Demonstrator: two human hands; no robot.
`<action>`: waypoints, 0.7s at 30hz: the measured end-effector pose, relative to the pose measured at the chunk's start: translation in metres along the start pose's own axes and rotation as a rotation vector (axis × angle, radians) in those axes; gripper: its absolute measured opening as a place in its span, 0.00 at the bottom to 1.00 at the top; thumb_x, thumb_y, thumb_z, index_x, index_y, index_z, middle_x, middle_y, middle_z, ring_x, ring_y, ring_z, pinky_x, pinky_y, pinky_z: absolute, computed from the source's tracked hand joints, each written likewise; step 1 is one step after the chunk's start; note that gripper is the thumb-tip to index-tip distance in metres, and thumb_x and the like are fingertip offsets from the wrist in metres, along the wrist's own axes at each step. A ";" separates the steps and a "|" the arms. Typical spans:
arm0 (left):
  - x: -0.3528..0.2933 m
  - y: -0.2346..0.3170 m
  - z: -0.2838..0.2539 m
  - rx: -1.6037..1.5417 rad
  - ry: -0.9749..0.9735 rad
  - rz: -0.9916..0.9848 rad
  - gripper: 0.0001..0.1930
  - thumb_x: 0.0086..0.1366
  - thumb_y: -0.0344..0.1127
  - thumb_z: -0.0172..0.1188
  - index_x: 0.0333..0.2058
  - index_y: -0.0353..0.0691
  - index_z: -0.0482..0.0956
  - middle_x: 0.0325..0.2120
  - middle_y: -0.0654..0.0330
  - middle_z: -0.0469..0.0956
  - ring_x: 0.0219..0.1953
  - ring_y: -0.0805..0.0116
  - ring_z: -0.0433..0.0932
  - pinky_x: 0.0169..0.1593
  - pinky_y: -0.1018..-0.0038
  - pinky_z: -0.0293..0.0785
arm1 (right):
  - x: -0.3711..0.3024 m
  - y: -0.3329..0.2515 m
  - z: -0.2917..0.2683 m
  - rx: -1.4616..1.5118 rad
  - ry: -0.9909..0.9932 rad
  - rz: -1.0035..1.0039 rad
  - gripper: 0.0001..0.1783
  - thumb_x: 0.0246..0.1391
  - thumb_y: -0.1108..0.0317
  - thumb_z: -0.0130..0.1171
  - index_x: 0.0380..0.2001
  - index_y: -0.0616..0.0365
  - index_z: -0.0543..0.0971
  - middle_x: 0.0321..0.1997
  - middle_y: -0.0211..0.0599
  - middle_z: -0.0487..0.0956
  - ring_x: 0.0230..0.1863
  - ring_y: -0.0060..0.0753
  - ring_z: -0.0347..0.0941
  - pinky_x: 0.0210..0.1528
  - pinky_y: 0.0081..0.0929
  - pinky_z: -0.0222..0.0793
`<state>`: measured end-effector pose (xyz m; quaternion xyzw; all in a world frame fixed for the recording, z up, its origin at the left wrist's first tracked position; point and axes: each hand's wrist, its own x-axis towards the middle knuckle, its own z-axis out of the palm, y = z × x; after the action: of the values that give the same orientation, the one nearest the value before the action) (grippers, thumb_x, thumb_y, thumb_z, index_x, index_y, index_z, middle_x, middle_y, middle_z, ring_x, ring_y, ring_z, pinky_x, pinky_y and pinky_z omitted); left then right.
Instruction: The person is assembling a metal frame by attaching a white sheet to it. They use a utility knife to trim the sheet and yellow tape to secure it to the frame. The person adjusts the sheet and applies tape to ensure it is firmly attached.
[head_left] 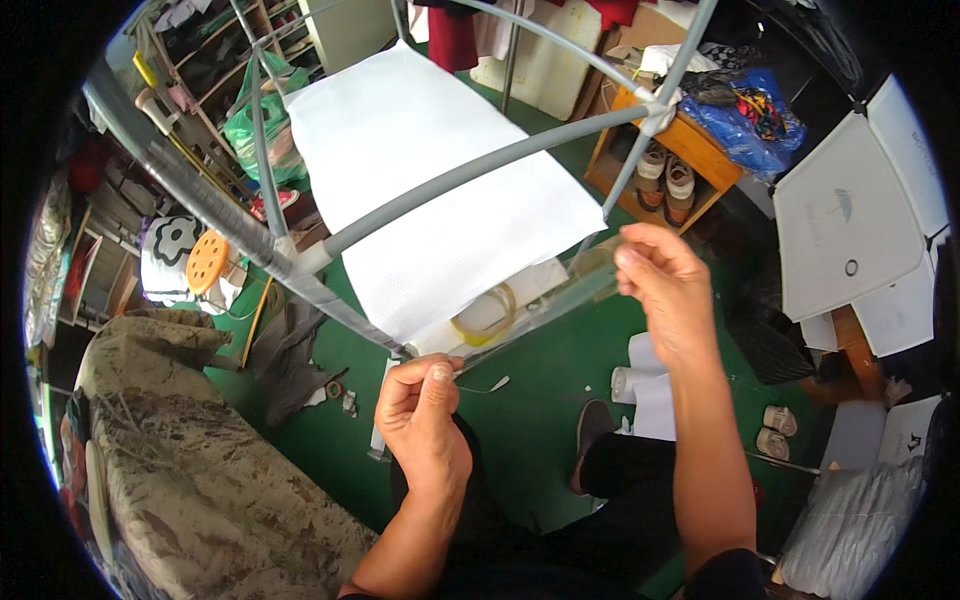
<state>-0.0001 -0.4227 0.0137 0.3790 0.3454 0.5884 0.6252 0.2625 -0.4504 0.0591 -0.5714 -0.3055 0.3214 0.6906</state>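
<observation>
A strip of clear tape [543, 322] is stretched between my hands. My left hand [425, 420] pinches its lower left end, near a lower corner of a frame of grey pipes [480, 168]. Higher up, my right hand [668, 290] grips the other end between thumb and fingers. Behind the strip, a yellowish tape roll [485, 315] shows, though I cannot tell what supports it. A white textured sheet [430, 150] spans the frame, with its near edge just beyond the strip. Dark tape wraps the pipe [190, 175] on the left.
Camouflage cloth [190, 430] covers something at the lower left. White rolls [645, 385] lie on the green floor [530, 400] by my foot. A wooden shelf [715, 150] holding shoes stands at the right, near white boxes [850, 215]. Grey cloth [290, 355] lies left.
</observation>
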 end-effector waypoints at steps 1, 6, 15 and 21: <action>0.003 -0.002 0.002 -0.001 0.043 -0.004 0.06 0.72 0.32 0.66 0.37 0.36 0.81 0.34 0.55 0.83 0.25 0.80 0.65 0.29 0.81 0.61 | 0.004 0.002 0.002 -0.022 0.013 0.014 0.15 0.61 0.78 0.68 0.51 0.63 0.82 0.37 0.32 0.82 0.34 0.21 0.76 0.36 0.21 0.74; 0.013 -0.008 -0.005 0.060 0.128 -0.035 0.06 0.72 0.31 0.66 0.34 0.38 0.82 0.30 0.58 0.83 0.23 0.81 0.64 0.27 0.80 0.57 | 0.009 0.004 0.011 -0.071 0.031 0.068 0.26 0.59 0.78 0.70 0.58 0.65 0.74 0.36 0.37 0.83 0.33 0.22 0.78 0.34 0.21 0.73; 0.015 -0.014 0.004 0.061 0.162 -0.070 0.08 0.72 0.32 0.66 0.33 0.36 0.82 0.24 0.61 0.78 0.20 0.81 0.61 0.26 0.79 0.56 | 0.025 0.016 0.010 -0.076 0.110 0.119 0.19 0.59 0.74 0.71 0.49 0.64 0.74 0.36 0.37 0.83 0.32 0.22 0.78 0.32 0.21 0.73; 0.016 -0.016 0.007 0.030 0.199 -0.049 0.08 0.73 0.31 0.65 0.33 0.35 0.82 0.20 0.63 0.76 0.19 0.80 0.61 0.26 0.78 0.58 | 0.032 0.023 0.015 -0.033 0.110 0.139 0.17 0.59 0.75 0.71 0.46 0.62 0.74 0.36 0.38 0.83 0.31 0.22 0.78 0.30 0.21 0.72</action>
<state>0.0152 -0.4079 0.0031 0.3193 0.4237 0.6024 0.5964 0.2679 -0.4133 0.0402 -0.6193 -0.2318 0.3317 0.6728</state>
